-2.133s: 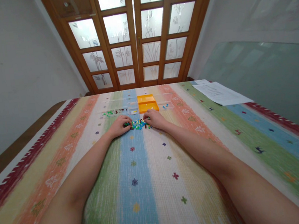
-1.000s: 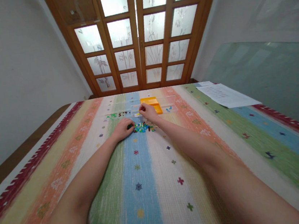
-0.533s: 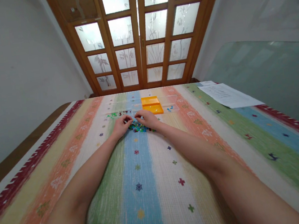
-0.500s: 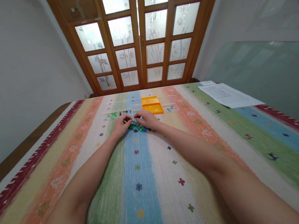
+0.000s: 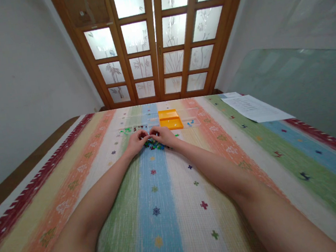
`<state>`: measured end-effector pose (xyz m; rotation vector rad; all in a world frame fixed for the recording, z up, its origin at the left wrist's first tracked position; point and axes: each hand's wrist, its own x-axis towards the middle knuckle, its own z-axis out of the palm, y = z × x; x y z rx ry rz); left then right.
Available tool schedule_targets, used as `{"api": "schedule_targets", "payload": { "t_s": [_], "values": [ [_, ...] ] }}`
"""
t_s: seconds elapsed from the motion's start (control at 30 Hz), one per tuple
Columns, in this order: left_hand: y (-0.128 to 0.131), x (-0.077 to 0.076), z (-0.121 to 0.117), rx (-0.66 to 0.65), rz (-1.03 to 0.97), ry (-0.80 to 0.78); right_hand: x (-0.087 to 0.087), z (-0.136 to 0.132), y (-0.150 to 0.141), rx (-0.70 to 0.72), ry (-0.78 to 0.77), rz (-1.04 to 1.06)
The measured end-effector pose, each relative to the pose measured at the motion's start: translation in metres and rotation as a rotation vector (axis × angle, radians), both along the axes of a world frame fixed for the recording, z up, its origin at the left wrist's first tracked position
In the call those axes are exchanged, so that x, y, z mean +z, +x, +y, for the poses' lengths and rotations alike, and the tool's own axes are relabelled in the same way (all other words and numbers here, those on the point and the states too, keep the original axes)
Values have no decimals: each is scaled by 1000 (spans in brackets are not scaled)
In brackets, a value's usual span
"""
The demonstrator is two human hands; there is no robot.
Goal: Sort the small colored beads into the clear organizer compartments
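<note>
The right hand (image 5: 163, 136), which was reaching over the clear container (image 5: 153, 122) a second ago, is now meeting the left hand (image 5: 137, 142) above the pile of small coloured pieces (image 5: 154, 145); handling is therefore centring on the pile. Both hands are curling thumb and fingers inward, tips close together; whether they are gripping a piece cannot be told. The pile is lying on the tablecloth (image 5: 185, 193), partly hidden by the hands, nearer the person than the orange box (image 5: 170, 123).
</note>
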<state>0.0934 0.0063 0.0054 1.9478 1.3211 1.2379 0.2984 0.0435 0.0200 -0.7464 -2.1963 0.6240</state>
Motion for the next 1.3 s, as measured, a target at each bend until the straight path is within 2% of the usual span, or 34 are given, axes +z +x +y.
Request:
{"api": "schedule_targets", "payload": {
  "t_s": [0.13,0.27,0.37,0.57,0.73,0.9,1.07,1.17,1.3],
  "values": [
    [-2,2,-2,40,78,31,-3,4,0,-8,-17,85],
    [-5,6,-6,82,349,142,-5,13,5,-142,-38,106],
    [-5,6,-7,54,500,190,-9,22,9,-233,-39,122],
    [-4,4,-7,-27,595,197,-15,42,10,-355,-64,187],
    [-4,4,-9,-50,640,234,-10,42,12,-330,-91,179],
    [-3,6,-11,-46,634,260,-2,35,21,-344,14,0],
    [-3,6,-10,-32,622,269,5,23,26,-290,164,-325],
    [-3,6,-10,-19,614,274,8,16,25,-269,195,-507],
    [-3,5,-10,-23,600,279,8,10,22,-266,197,-607]
  ]
}}
